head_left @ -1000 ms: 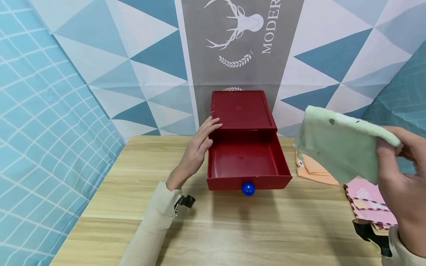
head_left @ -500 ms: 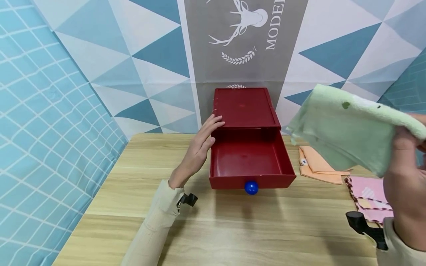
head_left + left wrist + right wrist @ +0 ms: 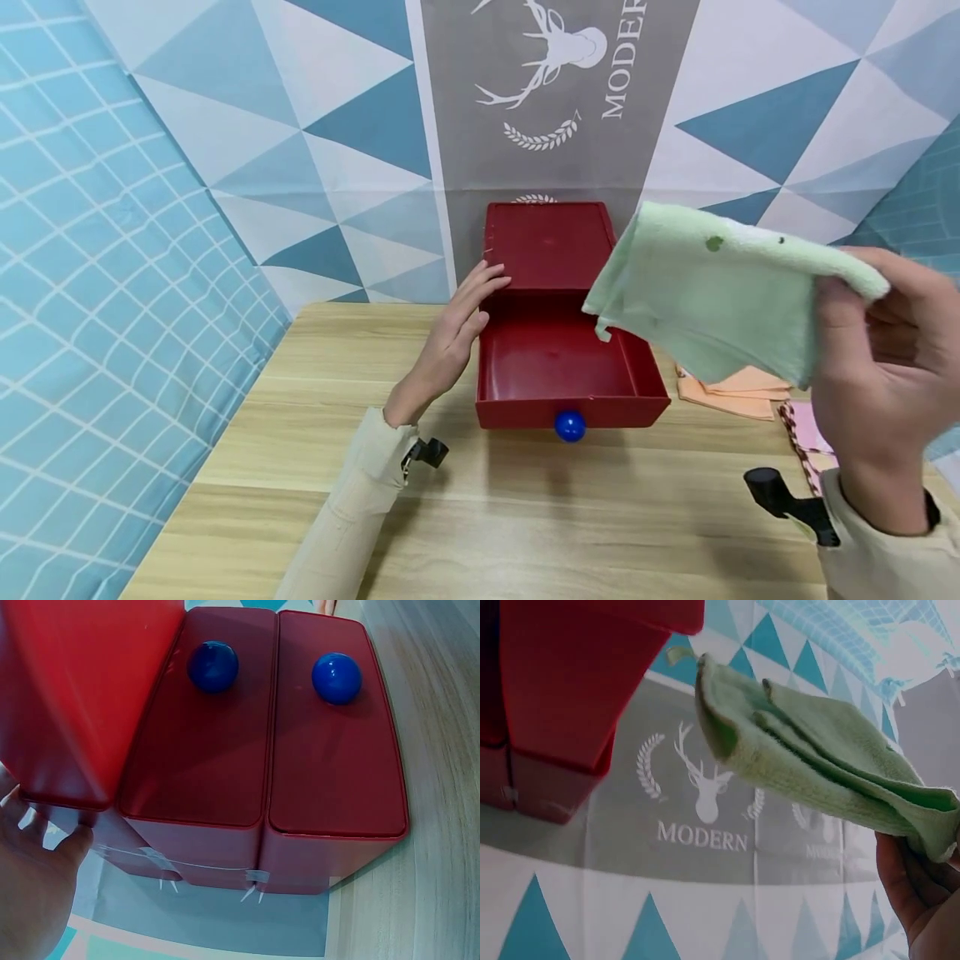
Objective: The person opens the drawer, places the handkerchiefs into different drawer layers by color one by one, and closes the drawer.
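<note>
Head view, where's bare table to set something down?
The light wood tabletop is bare left of the left hand and on the near side of the open red plastic drawer. Right of the drawer is crowded: folded orange cloth, folded pink cloth, and the right hand holding pale green cloth above.

The cloth (image 3: 720, 292) is pale green, with a darker green spot. The drawer cabinet (image 3: 551, 246) is deep red, its round knob (image 3: 570, 426) blue. The peach towel (image 3: 738, 398) is orange-toned; the pink towel (image 3: 812, 427) has a dark-and-light edge. The table (image 3: 525, 533) shows yellowish wood grain. White and blue triangles pattern the backdrop (image 3: 360, 125); its grey panel (image 3: 555, 175) bears a white stag's head (image 3: 581, 47). The side sheet (image 3: 97, 267) is light blue, white-gridded.
</note>
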A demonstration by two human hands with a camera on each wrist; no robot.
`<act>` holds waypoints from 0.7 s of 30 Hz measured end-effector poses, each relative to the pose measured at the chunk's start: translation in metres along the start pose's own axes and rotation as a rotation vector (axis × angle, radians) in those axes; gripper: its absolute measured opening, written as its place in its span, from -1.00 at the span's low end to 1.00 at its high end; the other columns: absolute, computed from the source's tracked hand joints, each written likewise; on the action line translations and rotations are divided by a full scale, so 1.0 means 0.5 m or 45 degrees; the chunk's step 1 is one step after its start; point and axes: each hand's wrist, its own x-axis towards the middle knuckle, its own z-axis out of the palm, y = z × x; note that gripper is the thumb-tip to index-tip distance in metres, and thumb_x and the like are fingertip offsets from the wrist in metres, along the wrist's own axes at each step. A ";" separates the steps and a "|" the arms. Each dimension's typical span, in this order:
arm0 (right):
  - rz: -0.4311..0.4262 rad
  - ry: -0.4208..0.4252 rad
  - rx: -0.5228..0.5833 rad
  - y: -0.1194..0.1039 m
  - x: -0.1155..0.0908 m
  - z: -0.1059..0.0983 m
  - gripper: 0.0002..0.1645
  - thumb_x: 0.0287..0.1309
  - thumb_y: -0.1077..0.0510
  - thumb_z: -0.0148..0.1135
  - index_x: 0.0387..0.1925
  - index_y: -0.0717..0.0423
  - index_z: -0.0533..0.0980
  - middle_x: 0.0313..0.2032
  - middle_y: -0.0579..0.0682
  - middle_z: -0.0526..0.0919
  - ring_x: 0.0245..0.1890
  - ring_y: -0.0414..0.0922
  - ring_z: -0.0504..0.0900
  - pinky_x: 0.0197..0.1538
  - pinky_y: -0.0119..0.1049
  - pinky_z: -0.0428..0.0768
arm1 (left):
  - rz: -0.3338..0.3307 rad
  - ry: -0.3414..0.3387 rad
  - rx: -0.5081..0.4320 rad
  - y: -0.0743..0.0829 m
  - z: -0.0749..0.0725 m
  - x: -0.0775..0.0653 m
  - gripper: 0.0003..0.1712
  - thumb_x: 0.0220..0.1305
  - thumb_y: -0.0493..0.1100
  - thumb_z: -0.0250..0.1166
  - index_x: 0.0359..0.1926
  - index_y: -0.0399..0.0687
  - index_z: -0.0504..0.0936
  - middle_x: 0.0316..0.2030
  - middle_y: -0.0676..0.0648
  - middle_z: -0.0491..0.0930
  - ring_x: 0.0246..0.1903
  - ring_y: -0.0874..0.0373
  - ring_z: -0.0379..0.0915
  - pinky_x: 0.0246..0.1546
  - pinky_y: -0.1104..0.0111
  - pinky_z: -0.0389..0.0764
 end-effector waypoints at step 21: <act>0.054 -0.140 0.169 -0.006 -0.022 0.109 -0.77 0.16 0.41 0.25 -0.19 0.56 0.61 -0.29 0.08 0.73 -0.52 -0.32 0.65 -0.46 -0.63 0.48 | 0.000 0.008 -0.007 0.014 -0.003 -0.002 -0.50 0.38 -0.42 -0.10 0.31 -0.47 0.36 0.39 -0.41 0.22 0.48 -0.31 -0.13 0.48 -0.01 0.00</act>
